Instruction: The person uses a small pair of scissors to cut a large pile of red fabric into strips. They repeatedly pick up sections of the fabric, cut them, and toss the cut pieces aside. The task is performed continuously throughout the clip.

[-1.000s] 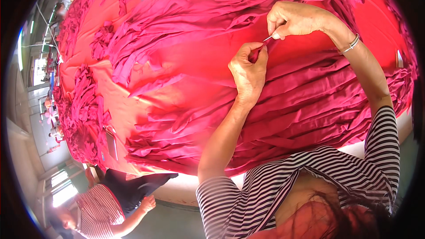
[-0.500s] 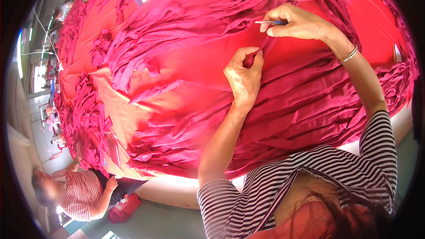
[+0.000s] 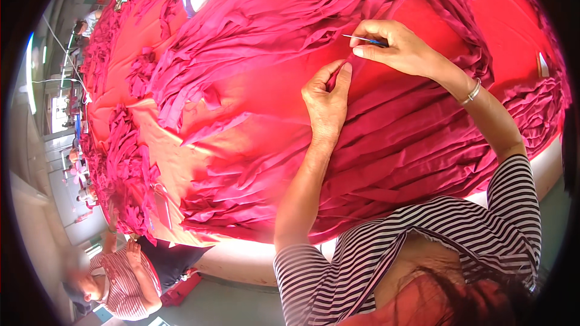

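Evidently, the dark red strip [image 3: 331, 81] sat pinched between thumb and fingers of the left hand [image 3: 326, 101], the nearer one, its long axis seeming to slant beyond those fingertips to their right. The right hand [image 3: 396, 49] gripped a slim tool [image 3: 375, 42], tip leftward, just beyond them; no label was legible.

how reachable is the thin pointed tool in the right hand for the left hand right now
Probably yes: the left hand is close below the pointed tool, which sticks out from the right hand, though the left hand pinches a red fabric strip.
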Motion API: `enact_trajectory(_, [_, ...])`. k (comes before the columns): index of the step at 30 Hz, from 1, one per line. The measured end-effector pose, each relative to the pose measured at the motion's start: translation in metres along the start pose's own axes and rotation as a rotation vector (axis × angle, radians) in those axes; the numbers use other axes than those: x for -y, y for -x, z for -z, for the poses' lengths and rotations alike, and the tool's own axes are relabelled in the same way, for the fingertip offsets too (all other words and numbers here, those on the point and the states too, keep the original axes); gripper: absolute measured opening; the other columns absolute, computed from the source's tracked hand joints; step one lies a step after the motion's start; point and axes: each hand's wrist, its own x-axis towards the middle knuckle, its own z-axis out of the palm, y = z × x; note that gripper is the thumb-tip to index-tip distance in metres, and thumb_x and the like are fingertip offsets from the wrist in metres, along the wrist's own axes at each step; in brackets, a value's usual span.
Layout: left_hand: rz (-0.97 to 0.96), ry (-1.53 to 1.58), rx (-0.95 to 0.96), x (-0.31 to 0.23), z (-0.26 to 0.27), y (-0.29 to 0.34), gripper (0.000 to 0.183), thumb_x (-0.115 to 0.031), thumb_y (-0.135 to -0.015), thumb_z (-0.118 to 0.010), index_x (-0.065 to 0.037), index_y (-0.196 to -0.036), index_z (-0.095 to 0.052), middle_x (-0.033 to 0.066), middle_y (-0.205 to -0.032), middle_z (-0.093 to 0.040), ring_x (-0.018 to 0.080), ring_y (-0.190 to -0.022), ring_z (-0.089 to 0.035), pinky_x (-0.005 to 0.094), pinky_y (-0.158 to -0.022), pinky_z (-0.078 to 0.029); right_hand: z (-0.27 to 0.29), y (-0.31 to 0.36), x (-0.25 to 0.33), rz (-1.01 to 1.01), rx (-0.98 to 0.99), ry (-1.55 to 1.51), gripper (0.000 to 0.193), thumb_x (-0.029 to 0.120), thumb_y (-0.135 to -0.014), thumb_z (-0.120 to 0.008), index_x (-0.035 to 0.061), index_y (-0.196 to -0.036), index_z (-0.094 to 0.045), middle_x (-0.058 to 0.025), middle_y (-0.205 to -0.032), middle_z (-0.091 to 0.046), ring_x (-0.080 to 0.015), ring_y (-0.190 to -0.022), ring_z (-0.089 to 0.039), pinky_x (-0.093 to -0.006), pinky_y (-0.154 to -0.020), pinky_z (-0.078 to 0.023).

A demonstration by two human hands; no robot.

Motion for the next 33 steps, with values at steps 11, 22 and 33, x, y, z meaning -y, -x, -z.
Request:
enact_trajectory(11, [0.124, 0.212, -0.012, 0.018, 0.007, -0.006, 0.017, -0.021, -0.094, -0.068, -0.007, -0.104, -0.071, -0.0101, -0.068, -0.053, -0.0014, -0.049, -0.033, 0.0177, -0.044, -0.026, -0.019, 0.037, 0.012, 0.115, -0.186, 0.246, 0.020, 0.007, -0.091, -0.064, 0.0015, -0.108, -0.056, -0.0116, -0.091, -0.064, -0.0223, -0.084, -0.063, -0.0352, -0.075, -0.049])
enact_trajectory(22, [0.138, 0.270, 0.015, 0.016, 0.008, -0.006, 0.016, -0.021, -0.094, -0.067, -0.009, -0.104, -0.070, -0.0101, -0.070, -0.057, -0.0025, -0.048, -0.033, 0.0168, -0.042, -0.024, -0.030, 0.034, 0.008, 0.217, -0.267, 0.330, 0.020, 0.008, -0.087, -0.067, 0.0025, -0.103, -0.057, -0.0160, -0.090, -0.066, -0.0357, -0.080, -0.063, -0.0428, -0.069, -0.049])
enact_trajectory(33, [0.103, 0.247, 0.027, 0.017, 0.009, -0.006, 0.017, -0.023, -0.095, -0.067, -0.009, -0.103, -0.071, -0.0116, -0.065, -0.050, -0.0022, -0.048, -0.032, 0.0171, -0.042, -0.023, -0.032, 0.029, 0.005, 0.180, -0.206, 0.338, 0.018, 0.007, -0.089, -0.066, 0.0028, -0.105, -0.059, -0.0135, -0.088, -0.065, -0.0303, -0.078, -0.063, -0.0384, -0.069, -0.049])
